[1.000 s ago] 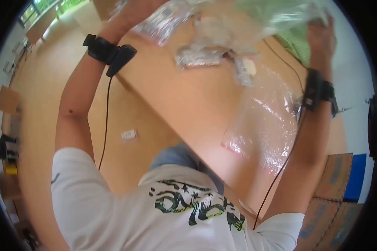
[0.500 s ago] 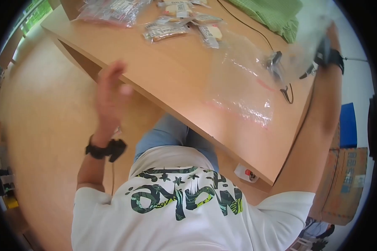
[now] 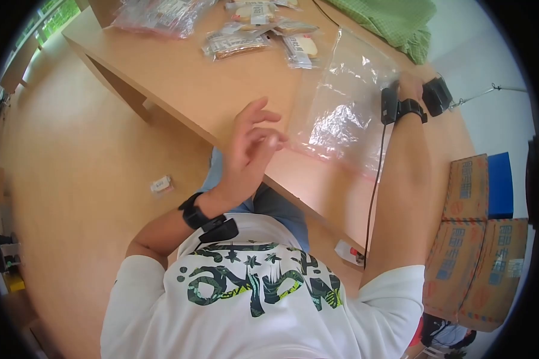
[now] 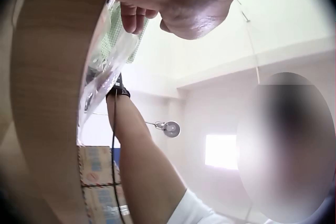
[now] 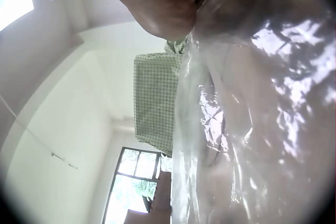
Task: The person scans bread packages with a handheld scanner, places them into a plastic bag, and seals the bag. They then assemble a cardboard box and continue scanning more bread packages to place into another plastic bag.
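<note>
A large clear plastic bag [image 3: 344, 113] with a pink strip along its near edge lies over the right part of the table. My right hand [image 3: 409, 87] grips its right side; in the right wrist view the film runs from beneath that hand [image 5: 173, 3], whose fingertips are hidden. Held over the table's front edge, my left hand [image 3: 250, 152] has loosely bent fingers and nothing in them. Its fingertips overlap the bag's near left corner in the head view. Farther back lie several small wrapped food packets [image 3: 236, 45], with a pale item visible in some.
Another clear bag with packets [image 3: 161, 15] lies at the table's far left. Green checked cloth [image 3: 395, 27] covers the far right. A cable [image 3: 374, 203] runs along my right arm. Cardboard boxes [image 3: 470, 257] stand right of the table, and a small white packet [image 3: 161, 184] lies on the floor.
Both hands were raised with clear plastic over the table. The left hand dropped back, then moved right to the front edge. My right hand came down and inward, and the plastic now lies flatter.
</note>
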`<move>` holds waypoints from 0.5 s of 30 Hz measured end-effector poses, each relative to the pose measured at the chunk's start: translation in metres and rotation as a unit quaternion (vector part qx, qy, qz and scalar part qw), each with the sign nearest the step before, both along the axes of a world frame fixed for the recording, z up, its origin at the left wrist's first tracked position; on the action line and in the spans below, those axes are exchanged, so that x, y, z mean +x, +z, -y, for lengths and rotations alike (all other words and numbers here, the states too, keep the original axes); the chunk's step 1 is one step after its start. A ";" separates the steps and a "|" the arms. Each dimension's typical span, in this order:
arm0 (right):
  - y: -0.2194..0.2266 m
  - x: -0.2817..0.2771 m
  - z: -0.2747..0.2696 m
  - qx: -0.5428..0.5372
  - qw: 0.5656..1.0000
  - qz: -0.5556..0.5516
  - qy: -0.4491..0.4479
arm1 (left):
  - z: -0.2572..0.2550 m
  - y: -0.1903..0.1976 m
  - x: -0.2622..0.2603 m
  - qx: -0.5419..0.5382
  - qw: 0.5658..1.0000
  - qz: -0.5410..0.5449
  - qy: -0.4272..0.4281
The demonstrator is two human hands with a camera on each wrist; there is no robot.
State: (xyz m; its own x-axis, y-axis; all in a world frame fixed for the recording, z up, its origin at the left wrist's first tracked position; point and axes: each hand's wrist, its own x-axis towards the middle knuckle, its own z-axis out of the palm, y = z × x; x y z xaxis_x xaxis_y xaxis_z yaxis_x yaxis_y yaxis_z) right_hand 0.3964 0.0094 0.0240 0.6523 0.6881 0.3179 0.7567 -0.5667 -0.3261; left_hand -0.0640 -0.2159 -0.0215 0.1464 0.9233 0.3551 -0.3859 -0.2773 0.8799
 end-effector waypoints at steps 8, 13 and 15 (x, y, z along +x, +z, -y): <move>0.036 -0.095 0.001 0.021 0.969 0.248 -0.007 | 0.045 -0.132 -0.134 0.108 0.924 -0.307 0.199; 0.053 -0.266 -0.011 0.113 0.884 0.130 0.435 | 0.057 -0.345 -0.255 -0.238 0.836 -0.442 0.219; 0.052 -0.371 0.033 0.037 0.799 0.032 0.600 | 0.080 -0.432 -0.295 -0.306 0.735 -0.570 0.201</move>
